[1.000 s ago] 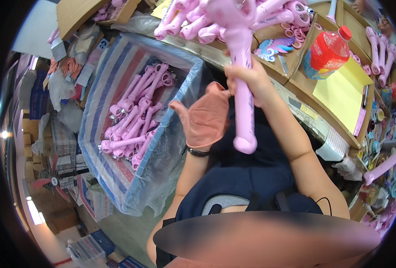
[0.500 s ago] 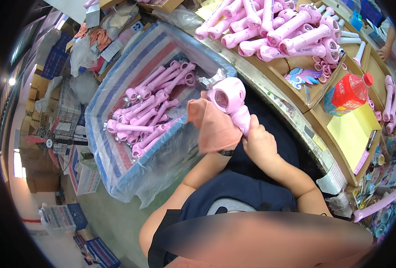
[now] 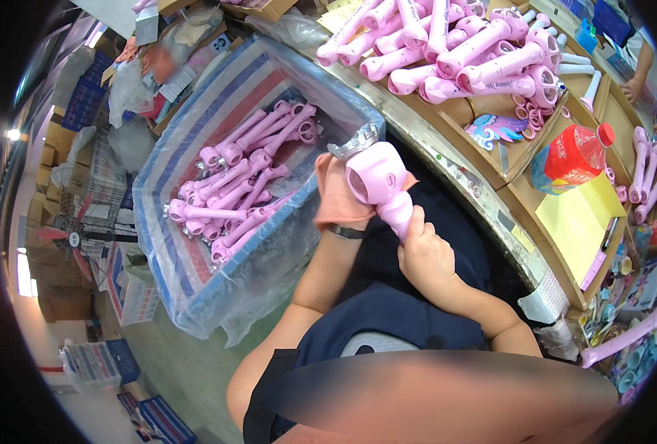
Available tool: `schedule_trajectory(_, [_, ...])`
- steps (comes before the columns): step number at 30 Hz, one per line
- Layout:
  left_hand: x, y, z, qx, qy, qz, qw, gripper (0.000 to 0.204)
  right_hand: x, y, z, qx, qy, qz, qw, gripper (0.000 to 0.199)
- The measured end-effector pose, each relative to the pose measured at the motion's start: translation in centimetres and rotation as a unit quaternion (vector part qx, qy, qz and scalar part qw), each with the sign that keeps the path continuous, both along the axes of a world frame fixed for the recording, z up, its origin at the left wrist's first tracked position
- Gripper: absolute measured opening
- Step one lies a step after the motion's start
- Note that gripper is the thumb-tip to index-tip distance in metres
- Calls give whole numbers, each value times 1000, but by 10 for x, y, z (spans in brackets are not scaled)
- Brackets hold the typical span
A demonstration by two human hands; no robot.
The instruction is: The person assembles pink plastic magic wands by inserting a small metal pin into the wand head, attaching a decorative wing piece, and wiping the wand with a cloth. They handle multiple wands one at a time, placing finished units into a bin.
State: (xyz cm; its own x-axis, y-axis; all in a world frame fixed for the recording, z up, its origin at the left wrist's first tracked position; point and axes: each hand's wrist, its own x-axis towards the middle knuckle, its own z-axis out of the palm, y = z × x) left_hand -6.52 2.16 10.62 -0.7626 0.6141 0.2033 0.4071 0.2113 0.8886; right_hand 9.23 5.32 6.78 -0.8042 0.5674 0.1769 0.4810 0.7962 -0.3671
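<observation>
A large crate lined with clear plastic and red-white-blue striped sheeting [image 3: 188,222] sits just left of the left hand [image 3: 339,196]. A red-labelled clear plastic bottle with red cap [image 3: 574,157] stands well right of the right hand [image 3: 426,255], beside a yellow paper pad [image 3: 576,222].

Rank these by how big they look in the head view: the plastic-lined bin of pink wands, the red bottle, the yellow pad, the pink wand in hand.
1. Plastic-lined bin
2. Yellow pad
3. Pink wand, foreshortened and partly hidden by the right hand, so unsure against the pad
4. Red bottle
</observation>
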Motion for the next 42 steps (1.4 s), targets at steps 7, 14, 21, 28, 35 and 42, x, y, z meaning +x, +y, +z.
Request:
schedule_trajectory(7, [-25, -10, 4, 255, -331, -316, 852, 45, 6, 31, -1, -425, 90, 135, 890, 54])
schedule_trajectory(14, [-21, 1, -10, 363, -626, -225, 653, 38, 12, 49, -15, -853, 76, 208, 473, 52])
schedule_trajectory(21, [-8, 1, -15, 209, -233, -25, 949, 65, 10, 21, -2, -347, 72, 13, 935, 46])
schedule_trajectory(28, [8, -9, -1, 319, -407, -67, 853, 55, 9, 11, 7, -252, 6, 15, 968, 34])
schedule_trajectory(35, [-43, -4, 0, 376, -627, -256, 632, 43, 13, 16, 14, -372, 39, 72, 924, 38])
schedule_trajectory(42, [13, -11, -17, 389, -544, -20, 743, 42, 8, 21, 8, -348, -5, 53, 936, 41])
